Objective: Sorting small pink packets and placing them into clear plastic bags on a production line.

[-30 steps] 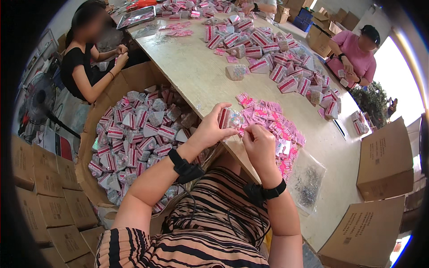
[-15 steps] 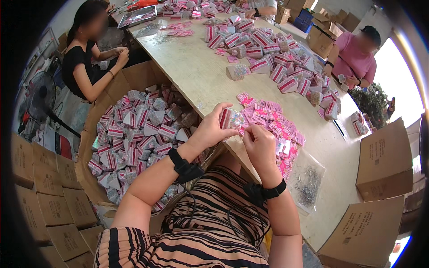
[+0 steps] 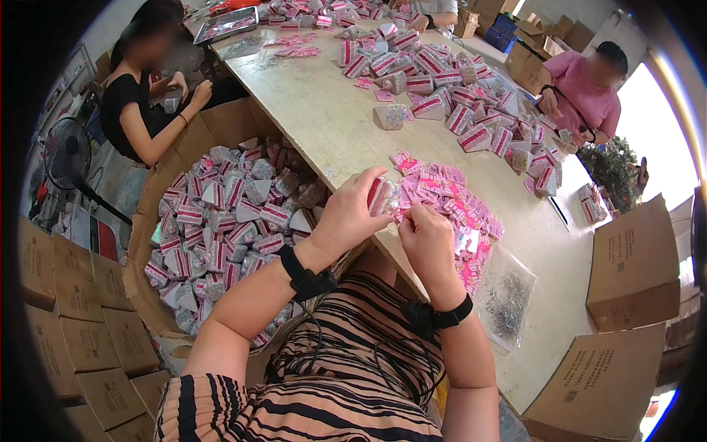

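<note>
My left hand (image 3: pixel 345 218) is wrapped round a small wedge-shaped piece (image 3: pixel 386 197), shaped like a cake slice, with a pink-and-white striped side and a speckled, multicoloured face. It is held above the table edge. Close beside it, my right hand (image 3: pixel 428 239) is closed in a pinch; whatever its fingers hold, if anything, is too small to make out. Under and beyond my hands lies a heap of pink printed cards (image 3: pixel 445 188) on the pale table (image 3: pixel 317 125). Right of my right wrist is a clear plastic bag (image 3: pixel 509 298) with many thin metal pieces.
A large open carton (image 3: pixel 135 272) full of similar wedges stands at my left. More wedges form a pile (image 3: pixel 431 74) on the far table. Brown boxes (image 3: pixel 633 258) stand at the right, others (image 3: pixel 81 346) at lower left. People sit at left, right and far end; a fan (image 3: pixel 68 151) stands left.
My hands stay almost in place; the wedge has turned slightly and my right fingers have curled in more. The person at left has moved their hands apart; the person at right has shifted theirs.
</note>
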Demonstrator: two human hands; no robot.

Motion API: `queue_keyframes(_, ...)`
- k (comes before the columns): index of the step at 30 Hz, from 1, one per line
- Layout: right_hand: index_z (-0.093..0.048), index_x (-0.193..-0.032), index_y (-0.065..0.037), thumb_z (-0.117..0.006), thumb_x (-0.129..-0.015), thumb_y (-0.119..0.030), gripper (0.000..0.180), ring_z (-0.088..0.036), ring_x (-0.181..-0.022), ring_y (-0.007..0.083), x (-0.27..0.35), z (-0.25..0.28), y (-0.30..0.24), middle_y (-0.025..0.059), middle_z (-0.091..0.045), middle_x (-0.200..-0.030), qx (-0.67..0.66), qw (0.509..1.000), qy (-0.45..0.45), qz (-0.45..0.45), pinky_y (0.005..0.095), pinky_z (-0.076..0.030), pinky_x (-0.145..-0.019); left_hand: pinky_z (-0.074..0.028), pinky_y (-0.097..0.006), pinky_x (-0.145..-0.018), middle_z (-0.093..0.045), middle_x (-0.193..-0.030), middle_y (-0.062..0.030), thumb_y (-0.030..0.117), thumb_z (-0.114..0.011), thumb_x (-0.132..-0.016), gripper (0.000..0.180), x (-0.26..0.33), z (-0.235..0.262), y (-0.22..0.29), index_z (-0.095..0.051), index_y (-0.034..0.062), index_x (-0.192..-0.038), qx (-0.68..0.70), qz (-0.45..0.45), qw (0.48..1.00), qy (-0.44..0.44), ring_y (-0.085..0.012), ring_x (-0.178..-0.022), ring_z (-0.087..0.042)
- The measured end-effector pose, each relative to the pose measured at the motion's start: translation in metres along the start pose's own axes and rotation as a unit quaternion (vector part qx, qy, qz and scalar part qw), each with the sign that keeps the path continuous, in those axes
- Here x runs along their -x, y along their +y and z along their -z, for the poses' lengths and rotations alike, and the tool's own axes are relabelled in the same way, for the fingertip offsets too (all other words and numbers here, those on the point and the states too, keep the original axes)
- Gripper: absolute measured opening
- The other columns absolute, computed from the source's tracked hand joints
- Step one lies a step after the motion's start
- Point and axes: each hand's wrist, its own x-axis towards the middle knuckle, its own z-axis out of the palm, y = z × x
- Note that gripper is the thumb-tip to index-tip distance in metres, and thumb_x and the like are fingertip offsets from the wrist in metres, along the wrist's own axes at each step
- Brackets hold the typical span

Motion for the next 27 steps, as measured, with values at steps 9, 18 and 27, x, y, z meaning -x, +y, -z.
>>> queue_keyframes(9,-0.055,-0.075,-0.001,-0.060,-0.079,-0.007,0.009,-0.060,-0.069,0.0350,-0.001,0.007,-0.005,0.0159,-0.057,-0.073,0.066,0.996,-0.026,0.048,0.0425,-0.050,-0.060,-0.050,-0.044,-0.082,-0.061,-0.102,-0.0228,0.021,-0.077,-0.066,0.070,-0.003,0.003,0.008,-0.048,0.0032,-0.127,-0.044,0.007,0.999,-0.014,-0.0394,-0.095,-0.060)
queue_keyframes(18,-0.066,-0.079,0.005,-0.068,-0.080,-0.008,0.013,-0.064,-0.058,0.0217,-0.009,0.012,0.015,0.0133,-0.066,-0.067,-0.179,0.976,-0.075,-0.100,0.0314,-0.050,-0.055,-0.050,-0.043,-0.082,-0.063,-0.101,-0.0251,0.024,-0.078,-0.067,0.069,-0.006,0.007,0.010,-0.049,0.0015,-0.125,0.000,0.023,0.999,-0.025,-0.0401,-0.095,-0.061)
queue_keyframes(27,-0.065,-0.075,0.000,-0.070,-0.083,-0.010,0.014,-0.053,-0.049,0.0055,-0.015,0.019,0.021,0.0019,-0.061,-0.063,-0.394,0.885,-0.130,-0.209,0.0197,-0.041,-0.044,-0.050,-0.038,-0.083,-0.064,-0.102,-0.0240,0.026,-0.082,-0.066,0.073,-0.004,0.015,0.012,-0.049,0.0016,-0.127,0.108,0.051,0.991,-0.053,-0.0342,-0.096,-0.065)
